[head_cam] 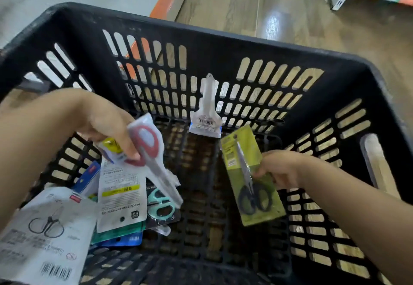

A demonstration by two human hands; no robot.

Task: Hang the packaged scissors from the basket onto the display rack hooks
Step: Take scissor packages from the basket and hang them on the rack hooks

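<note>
Black basket (223, 41) w/ scissor packs (121, 197); right hand (279, 168) pinches green pack (250, 173).

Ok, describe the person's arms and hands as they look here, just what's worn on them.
Both are bare. The left hand and its forearm show no sleeve, glove, watch or ring. The right hand and forearm are uncovered too, with no band or jewellery visible. Any sleeves end outside the picture.

Black slotted basket (223, 45) on the floor. Red-handled scissors pack (152, 150) and green-card black-handled scissors pack (252, 179) held up inside it. White pack (206, 115) leans on far wall. More packs piled (120, 200) lower left, mint-handled pair (159, 205) among them.
</note>
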